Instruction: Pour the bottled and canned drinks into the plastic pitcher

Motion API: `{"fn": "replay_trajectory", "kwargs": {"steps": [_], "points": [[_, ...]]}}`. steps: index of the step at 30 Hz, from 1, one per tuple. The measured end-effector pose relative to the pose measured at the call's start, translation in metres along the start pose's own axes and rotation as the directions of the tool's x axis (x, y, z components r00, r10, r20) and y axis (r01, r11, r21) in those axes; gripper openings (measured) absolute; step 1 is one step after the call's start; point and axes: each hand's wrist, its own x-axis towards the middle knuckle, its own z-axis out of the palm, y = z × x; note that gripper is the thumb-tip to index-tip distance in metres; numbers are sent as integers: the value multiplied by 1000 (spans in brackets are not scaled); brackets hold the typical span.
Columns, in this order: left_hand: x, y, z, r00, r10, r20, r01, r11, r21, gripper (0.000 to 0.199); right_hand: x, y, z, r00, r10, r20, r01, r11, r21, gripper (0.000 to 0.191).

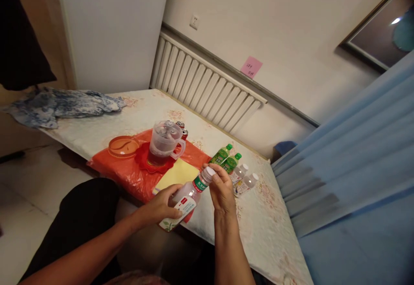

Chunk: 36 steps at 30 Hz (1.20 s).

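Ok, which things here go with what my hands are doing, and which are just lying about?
Part of it:
bottle, held in your left hand
its white cap, at your right hand
perhaps the pitcher, standing nearby

Probably just lying about:
patterned cloth
pink note

Muted, warm indoor light leaves white glare on the framed picture (380, 32), with wide-angle stretching toward the edges.
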Motion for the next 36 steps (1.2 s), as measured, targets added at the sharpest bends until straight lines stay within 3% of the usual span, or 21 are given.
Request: {"fn": "replay_trajectory", "kwargs": {"steps": [14, 24, 36], "points": [[0, 1, 2, 1000, -15, -8, 15, 1000, -10, 69, 1, 10, 3, 984, -104, -147, 88, 990, -110, 34], [-1, 3, 2, 1000, -7, 7, 7, 1000, 1, 73, -4, -1, -1, 998, -63, -7, 62, 994, -93, 32], [-1, 5, 2, 1000, -17, 11, 17, 999, -42, 73, -1, 2, 3, 994, -88, -66, 82, 992, -92, 33]]}}
